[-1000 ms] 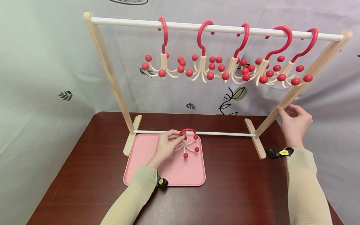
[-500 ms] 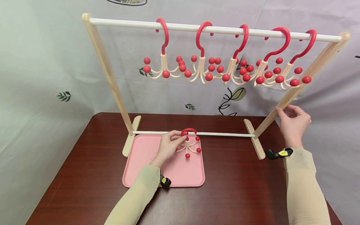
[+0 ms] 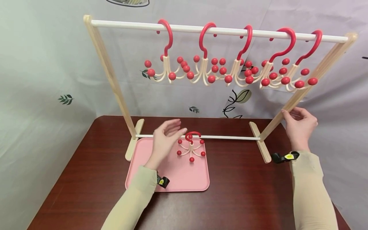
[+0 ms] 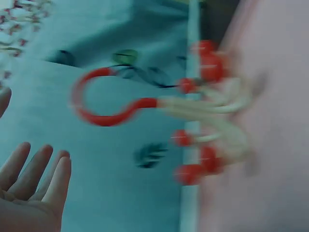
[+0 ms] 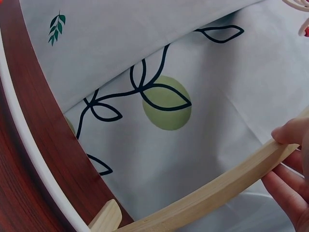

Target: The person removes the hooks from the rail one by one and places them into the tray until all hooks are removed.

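Note:
A hook hanger (image 3: 191, 145) with a red hook and cream prongs tipped by red balls stands upright on the pink tray (image 3: 184, 179). Just left of it, apart from it, is my left hand (image 3: 165, 140), fingers spread and holding nothing. The left wrist view shows the same hanger (image 4: 193, 106), blurred, with a gap to the fingers (image 4: 58, 183). My right hand (image 3: 300, 126) pinches the right wooden post (image 3: 287, 107) of the rack low down; in the right wrist view, thumb and fingers grip that post (image 5: 222, 193) from both sides.
Several like hangers (image 3: 166, 67) hang from the rack's white top bar (image 3: 126, 25). A white lower bar (image 3: 230, 137) runs behind the tray between wooden feet (image 3: 260, 142). The dark red table (image 3: 235, 185) meets a patterned cloth (image 3: 80, 64) behind.
My left hand has let go of the hanger on the tray and drawn back left and up. The leftmost hanging hanger has turned slightly. My right hand stays on the post.

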The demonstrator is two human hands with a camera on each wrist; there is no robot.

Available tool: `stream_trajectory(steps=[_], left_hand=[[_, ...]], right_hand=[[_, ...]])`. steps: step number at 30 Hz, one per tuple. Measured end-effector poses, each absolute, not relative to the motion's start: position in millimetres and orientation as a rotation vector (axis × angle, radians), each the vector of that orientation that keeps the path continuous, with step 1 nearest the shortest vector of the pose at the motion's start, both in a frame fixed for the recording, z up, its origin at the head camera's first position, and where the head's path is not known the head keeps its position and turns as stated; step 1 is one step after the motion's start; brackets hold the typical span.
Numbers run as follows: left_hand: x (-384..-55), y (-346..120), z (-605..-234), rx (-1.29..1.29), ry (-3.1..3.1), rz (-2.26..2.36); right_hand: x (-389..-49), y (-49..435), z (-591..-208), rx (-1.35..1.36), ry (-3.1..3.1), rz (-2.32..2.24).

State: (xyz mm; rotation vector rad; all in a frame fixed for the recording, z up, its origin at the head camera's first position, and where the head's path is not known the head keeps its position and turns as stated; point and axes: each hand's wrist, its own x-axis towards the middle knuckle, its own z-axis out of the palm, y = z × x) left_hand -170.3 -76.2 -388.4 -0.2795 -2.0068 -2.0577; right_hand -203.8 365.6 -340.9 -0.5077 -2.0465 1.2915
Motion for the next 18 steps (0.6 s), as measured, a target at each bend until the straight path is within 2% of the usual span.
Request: stream_trajectory(steps=[8, 13, 18], left_hand=[[-144, -93, -284, -0.454, -1.739, -1.874], [-141, -101, -238, -0.558, -1.619, -1.809], [-149, -103, -201, -0.546, -1.55, -1.792]], right_hand=[[-204, 367, -342, -0.504, -2.047, 1.295], [-204, 367, -341, -0.499, -2.053, 1.295], [-204, 367, -341, -0.508, -2.066, 1.287]])
